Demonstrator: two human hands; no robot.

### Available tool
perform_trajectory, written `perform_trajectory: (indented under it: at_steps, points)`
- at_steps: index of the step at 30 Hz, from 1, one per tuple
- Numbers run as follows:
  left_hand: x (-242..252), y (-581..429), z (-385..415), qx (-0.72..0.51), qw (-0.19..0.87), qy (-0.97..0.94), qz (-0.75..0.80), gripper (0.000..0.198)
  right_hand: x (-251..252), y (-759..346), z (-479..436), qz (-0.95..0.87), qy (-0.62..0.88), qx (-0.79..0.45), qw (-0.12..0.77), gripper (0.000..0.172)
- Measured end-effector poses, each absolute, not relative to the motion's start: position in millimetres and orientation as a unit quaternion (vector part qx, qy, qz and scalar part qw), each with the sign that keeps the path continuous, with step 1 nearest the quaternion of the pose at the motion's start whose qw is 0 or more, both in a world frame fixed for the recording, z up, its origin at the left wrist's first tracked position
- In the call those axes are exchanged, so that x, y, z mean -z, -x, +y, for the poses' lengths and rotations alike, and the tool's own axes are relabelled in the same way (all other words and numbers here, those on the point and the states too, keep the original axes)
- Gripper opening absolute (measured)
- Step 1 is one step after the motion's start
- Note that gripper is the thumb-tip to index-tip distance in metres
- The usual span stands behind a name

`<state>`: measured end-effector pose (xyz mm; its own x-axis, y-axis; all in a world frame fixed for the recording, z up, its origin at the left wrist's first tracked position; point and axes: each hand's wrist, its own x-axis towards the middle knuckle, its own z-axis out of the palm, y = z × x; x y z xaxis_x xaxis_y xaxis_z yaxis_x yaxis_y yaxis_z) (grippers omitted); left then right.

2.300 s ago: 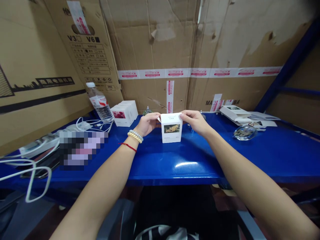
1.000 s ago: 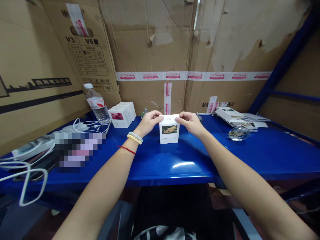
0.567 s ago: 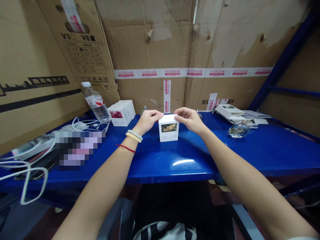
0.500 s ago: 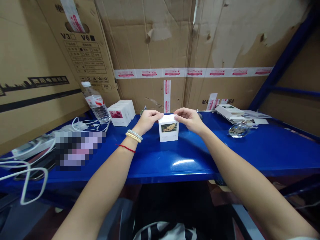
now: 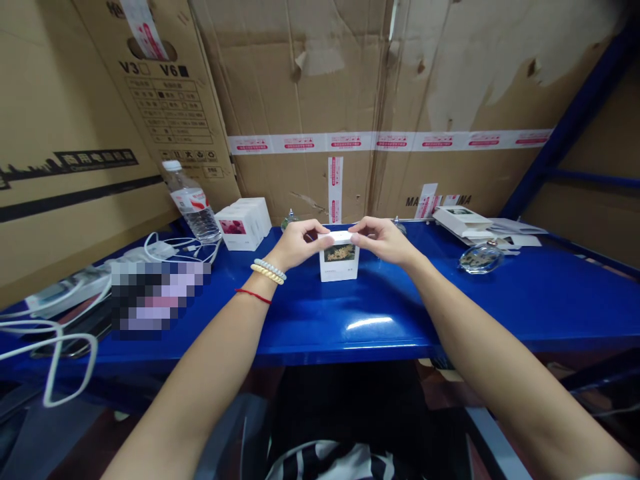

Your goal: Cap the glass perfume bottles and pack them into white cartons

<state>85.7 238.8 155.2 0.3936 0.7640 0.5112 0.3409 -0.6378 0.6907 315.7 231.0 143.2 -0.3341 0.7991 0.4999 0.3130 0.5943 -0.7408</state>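
A small white carton [image 5: 339,263] with a yellow flower picture on its front stands upright on the blue shelf [image 5: 380,313]. My left hand [image 5: 299,241] pinches the carton's top left edge, fingers closed on it. From the other side my right hand [image 5: 382,239] pinches the top right edge in the same way. Both thumbs and forefingers press on the carton's top flap, which lies flat. Beaded bracelets and a red string circle my left wrist.
Several white cartons with pink pictures [image 5: 243,223] and a water bottle [image 5: 191,203] stand at the back left. White cables [image 5: 47,347] trail at the left. A clear glass bottle [image 5: 479,257] and flat cartons [image 5: 463,219] lie at the right. Cardboard walls stand behind.
The carton's top flap, raised at the start, has been pressed down flat. Both hands have stayed on the top edges of the carton, which has not left its spot.
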Motion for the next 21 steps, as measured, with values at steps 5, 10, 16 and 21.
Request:
perform_trajectory:
  at_steps: [5, 10, 16, 21]
  points:
    - [-148.0, -84.3, 238.0, -0.359, 0.211, -0.844, 0.338, 0.045, -139.1, -315.7, 230.7, -0.807, 0.353, -0.231, 0.413, 0.042]
    - [-147.8, -72.4, 251.5, -0.370, 0.225, -0.825, 0.363, 0.042, -134.0, -307.8, 231.5, -0.825, 0.379, -0.135, 0.397, 0.047]
    - [-154.4, -28.2, 268.7, -0.398, 0.265, -0.764, 0.433, 0.045, -134.9, -306.7, 228.7, -0.827, 0.446, -0.128, 0.318, 0.065]
    - [-165.2, 0.1, 266.0, -0.356, 0.199, -0.750, 0.521, 0.042, -135.1, -307.4, 228.5, -0.841, 0.454, -0.121, 0.268, 0.060]
